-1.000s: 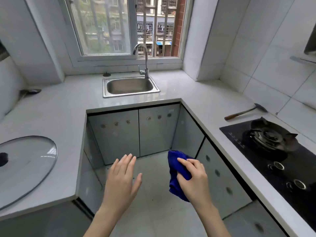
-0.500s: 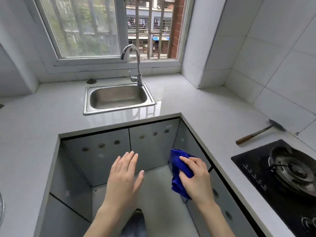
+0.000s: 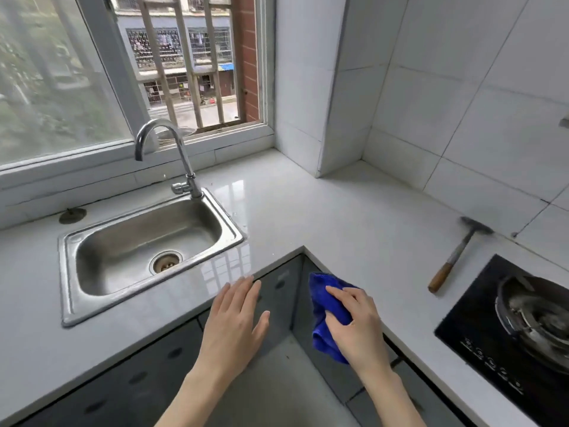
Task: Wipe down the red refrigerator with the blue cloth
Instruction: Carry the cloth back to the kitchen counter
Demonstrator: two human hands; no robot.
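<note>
**Cloth in hand, fridge nowhere in view**

Nearest the camera, the right hand [image 3: 357,326] is pinching the bunched blue cloth [image 3: 328,312] between fingers and thumb, holding it in the air over the inner corner of the desk [image 3: 323,217]. The left hand [image 3: 234,328] is hovering beside it, fingers spread flat and holding nothing, just above the desk edge.

The red refrigerator is not showing anywhere in this view, so the wiping is likely not yet begun. The main risk is that the person is heading the wrong way, or starting to wipe the desk instead.

The cloth is hanging loose below the grip; a slack pinch could be letting it slip to the floor.

Further right, the hammer [image 3: 455,255] is lying on the desk near the stove [image 3: 480,340]; a careless swing of the right arm could be knocking it.

Further back, the sink [image 3: 147,248] and tap [image 3: 172,155] are sitting below the window [image 3: 123,72]; a dangling cloth could be picking up water there.
</note>
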